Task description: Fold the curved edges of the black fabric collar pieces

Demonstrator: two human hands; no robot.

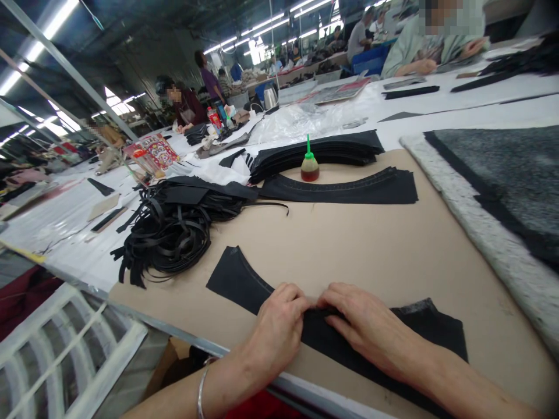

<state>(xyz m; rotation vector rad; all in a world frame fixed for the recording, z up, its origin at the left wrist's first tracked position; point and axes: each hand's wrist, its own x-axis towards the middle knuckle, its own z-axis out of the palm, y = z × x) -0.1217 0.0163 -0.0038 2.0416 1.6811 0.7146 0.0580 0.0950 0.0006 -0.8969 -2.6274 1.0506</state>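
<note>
A curved black leather-like panel (236,279) lies on the brown board, its concave edge facing away from me. Near the middle of that edge, my left hand (282,320) is closed, with its fingers pinching the rim. Close beside it, my right hand (364,326) grips the same edge between thumb and fingers. A line of marks runs along the rim left of my hands, and the right end of the edge looks folded and greyish. Beyond my hands, a similar black panel (340,189) lies flat, next to a small green-tipped bottle (310,169) of reddish-brown liquid.
Left on the brown board (362,250) is a tangled pile of black strips (174,227). A stack of curved black panels (318,152) lies behind the bottle. A thick pale slab with dark felt-like material (515,174) borders the right side. Several people work farther back.
</note>
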